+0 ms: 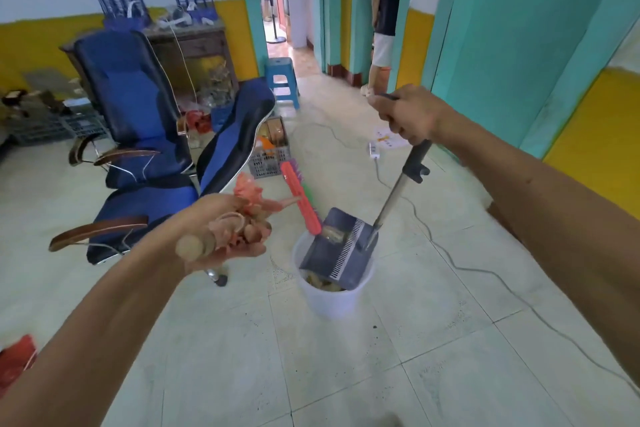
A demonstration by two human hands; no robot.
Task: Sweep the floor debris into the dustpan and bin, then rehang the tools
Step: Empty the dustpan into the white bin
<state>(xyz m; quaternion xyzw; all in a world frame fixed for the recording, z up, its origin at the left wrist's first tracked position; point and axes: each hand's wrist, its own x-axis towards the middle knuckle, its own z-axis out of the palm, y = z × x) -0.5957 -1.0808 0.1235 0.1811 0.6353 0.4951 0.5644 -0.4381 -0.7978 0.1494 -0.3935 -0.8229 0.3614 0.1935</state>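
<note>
The right hand (407,114) is closed around the top of the dustpan's long metal handle (398,187), which slants down and away from it toward the white bin (329,295). At the foot of that handle the dark grey dustpan (341,253) is tipped steeply over the bin's mouth, its comb-toothed edge facing up and its open lip down inside the rim. A piece of yellowish debris (333,234) lies on the pan's surface, and more of it shows in the bin beneath the lip.

The left hand (225,236) is wrapped around the wooden broom handle (194,246), with a bunch of pinkish plastic strips caught in the same grip. The handle runs forward from the hand to the red broom head (299,199), which hangs just above and behind the bin, its lower end touching or nearly touching the top edge of the dustpan; green and purple bristles show along its far side.

Behind the bin on the left stands a blue office chair (138,121), reclined. A white cable (485,274) snakes across the pale floor tiles (346,374) to the right of the bin.
</note>
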